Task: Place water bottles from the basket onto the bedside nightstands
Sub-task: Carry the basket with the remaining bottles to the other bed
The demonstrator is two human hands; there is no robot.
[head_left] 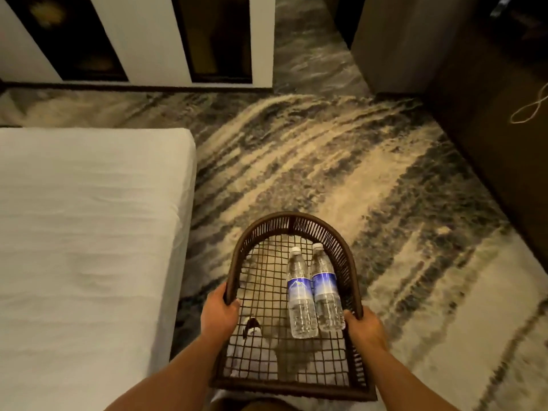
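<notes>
While carried level over the patterned carpet (pixel 311 161), basket (pixel 292 222) gripped at both side rims in the head view: left hand (pixel 219 315) wrapped closed around the left rim, thumb hooked inside the wire mesh; right hand (pixel 366 327) closed on the right rim, fingers curled under and mostly hidden. Two water bottles (pixel 314 292) lay flat on the mesh floor, side by side and touching, caps pointing away from the grip, bases just inside the right hand's hold. Rolled toward the right wall, so weight sat nearer the right hand than the left. Bed (pixel 89 232) ran along the left-hand side of the grip; dark cabinet (pixel 489 129) stood off beyond the right hand. No nightstand visible anywhere, so judged as a carrying stage, neither bottle yet delivered.

Best done by keeping both holds firm and the basket flat, since round bottles on open mesh would probably roll with any tilt. Slight lift on the right side advisable to counter the off-centre load. Wise to walk wide of the bed corner on the left. At the nightstand, one hand to hold on to the basket before the other lets go to lift a bottle.
</notes>
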